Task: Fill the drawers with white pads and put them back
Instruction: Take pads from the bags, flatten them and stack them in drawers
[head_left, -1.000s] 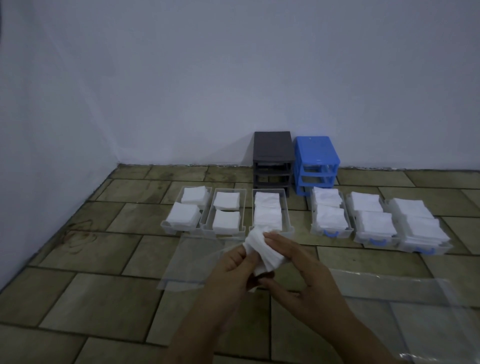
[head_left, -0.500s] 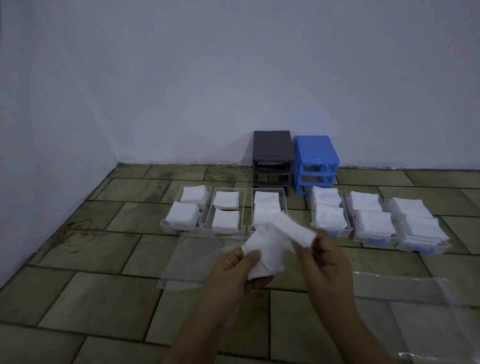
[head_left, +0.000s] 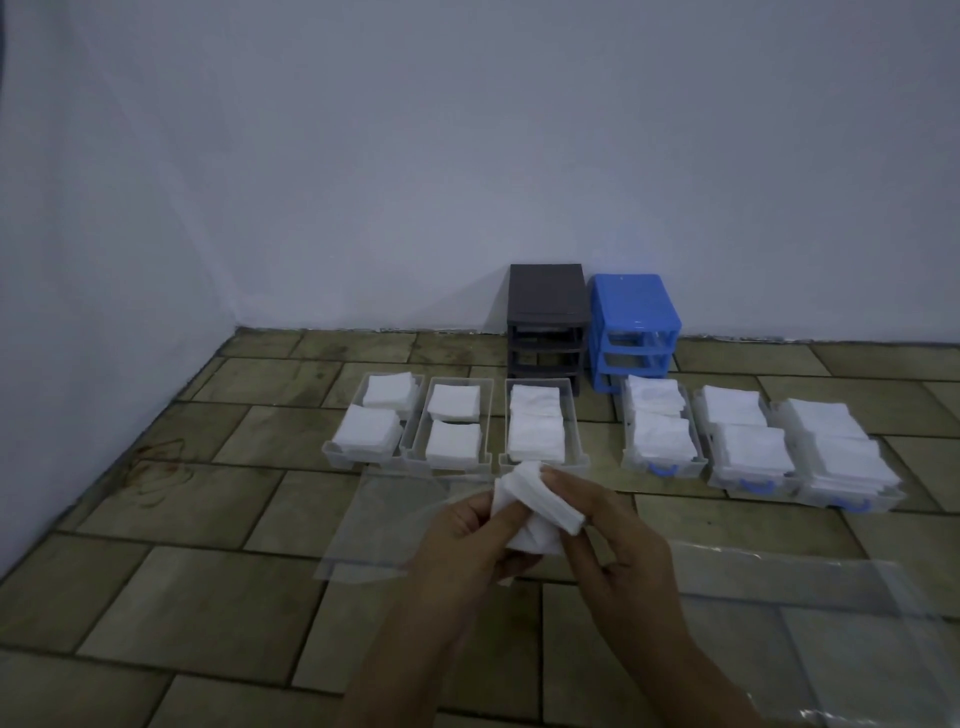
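A small stack of white pads (head_left: 530, 512) is gripped between both hands above the tiled floor (head_left: 171, 587). The left hand (head_left: 467, 540) has fingers curled round the stack's lower left part; the right hand (head_left: 608, 535) pinches the upper right pads with thumb and fingers. The stack is held just in front of the near end of the third clear drawer (head_left: 543, 460).

A clear plastic sheet (head_left: 374, 525) is seen on the floor under and left of the hands; a second clear sheet (head_left: 831, 613) lies to the right.

Six drawers are set in a row on the floor beyond the hands, all out of their cabinets. Three plain clear drawers sit on the left: the leftmost drawer (head_left: 337, 457) holds two pad piles, the second drawer (head_left: 415, 457) holds two lower piles, and the third holds two piles. Three clear drawers with blue handles sit on the right, apart from the left group: the fourth drawer (head_left: 665, 467), fifth drawer (head_left: 753, 486) and sixth drawer (head_left: 852, 504), each filled with two taller piles, the sixth heaped above its rim.

Behind the row, against the wall (head_left: 467, 156), a dark grey cabinet (head_left: 548, 312) and a blue cabinet (head_left: 634, 317) stand side by side, slots shown empty.
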